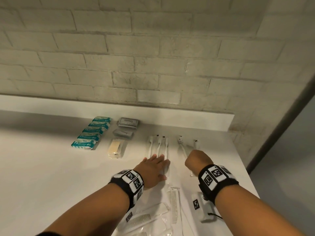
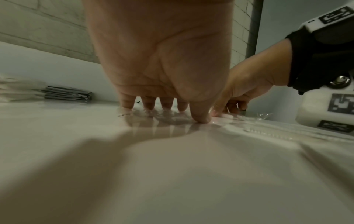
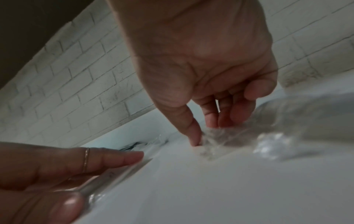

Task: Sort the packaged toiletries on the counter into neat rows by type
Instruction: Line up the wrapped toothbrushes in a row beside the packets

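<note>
Toiletries in clear wrappers cover the white counter (image 1: 51, 167): nearest, bagged combs (image 1: 173, 205); beyond them the left hand (image 1: 153, 169) lies flat, fingers straight, on wrapped toothbrushes (image 1: 159, 145) whose long axes run toward the wall. The right hand (image 1: 198, 159) pinches another toothbrush wrapper (image 3: 216, 136), fingers curled. Farther left lie a soap bag (image 1: 116, 148), grey sachets (image 1: 127, 123) and teal packets (image 1: 92, 133).
</note>
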Motion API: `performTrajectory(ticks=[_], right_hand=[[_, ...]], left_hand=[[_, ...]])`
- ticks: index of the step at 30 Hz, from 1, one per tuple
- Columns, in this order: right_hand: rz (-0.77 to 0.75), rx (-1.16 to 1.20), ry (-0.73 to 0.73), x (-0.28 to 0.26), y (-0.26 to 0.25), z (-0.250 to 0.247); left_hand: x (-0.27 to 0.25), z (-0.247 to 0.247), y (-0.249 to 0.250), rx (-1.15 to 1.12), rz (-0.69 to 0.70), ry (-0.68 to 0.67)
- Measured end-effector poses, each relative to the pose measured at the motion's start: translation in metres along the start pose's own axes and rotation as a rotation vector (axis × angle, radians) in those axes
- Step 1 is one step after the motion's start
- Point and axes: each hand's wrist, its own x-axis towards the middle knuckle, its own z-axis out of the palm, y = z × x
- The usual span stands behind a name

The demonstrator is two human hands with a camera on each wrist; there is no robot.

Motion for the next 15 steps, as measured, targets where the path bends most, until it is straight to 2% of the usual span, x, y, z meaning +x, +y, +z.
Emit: performTrajectory(ticks=[5,8,10,11,13,15], right_hand=[[-0.142,0.239,0.097,-0.010,-0.005,-0.002],[-0.149,0.384,0.012,-0.010,-0.007,-0.001],[-0.154,0.255,0.002,-0.011,-0.005,0.000],[-0.177,0.168,0.042,-0.011,-0.003,0.002],[-0.312,0.055,0.118,-0.018,-0.004,0.004],[-0.466,-0.066,0.129,-0.024,-0.008,0.009]], left_hand=[[0.001,0.001,0.000,-0.016,-0.005,-0.020],[0.002,0.002,-0.002,-0.007,-0.005,-0.039],[0.002,0.003,-0.003,0.002,-0.002,-0.040],[0.002,0.003,-0.002,-0.001,-0.001,-0.041],[0.003,0.003,-0.003,-0.009,0.001,-0.042],[0.003,0.003,-0.003,-0.009,0.004,-0.045]])
